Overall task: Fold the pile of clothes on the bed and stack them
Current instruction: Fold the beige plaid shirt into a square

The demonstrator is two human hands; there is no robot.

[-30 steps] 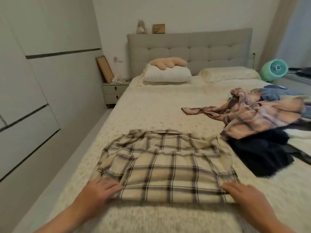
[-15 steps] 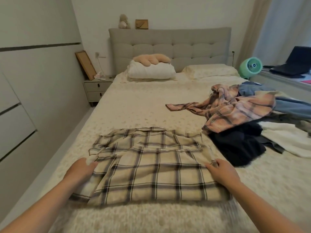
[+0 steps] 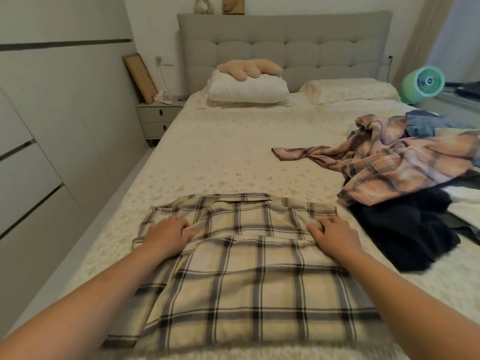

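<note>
both of your hands are resting on the cream plaid shirt (image 3: 233, 276), which lies flat on the near part of the bed (image 3: 220, 157) in front of you, already partly folded with its lower half doubled up over the body. your left hand (image 3: 166, 236) sits palm down on the shirt's left side, and your right hand (image 3: 335, 236) sits palm down on its right side; the fingers of each are slightly bent against the cloth, pressing or gathering it, and neither clearly has a pinch on the fabric. the collar end lies just past your fingertips, toward the headboard (image 3: 283, 45). to your right, well apart from your hands, the unfolded pile waits: a pink plaid shirt (image 3: 405, 165) with one sleeve trailing out across the bed, a dark garment (image 3: 405, 229) just beside the cream shirt's right edge, and some blue clothing (image 3: 426, 124) behind. the main risk from here is, i judge, the fold slipping: the left sleeve edge sticks out unevenly below your left hand, so if you lift or turn both sides together, that loose layer may slide out and leave a crooked bundle. a second risk is the dark garment catching under the right edge as you fold, because it lies so close.
</note>
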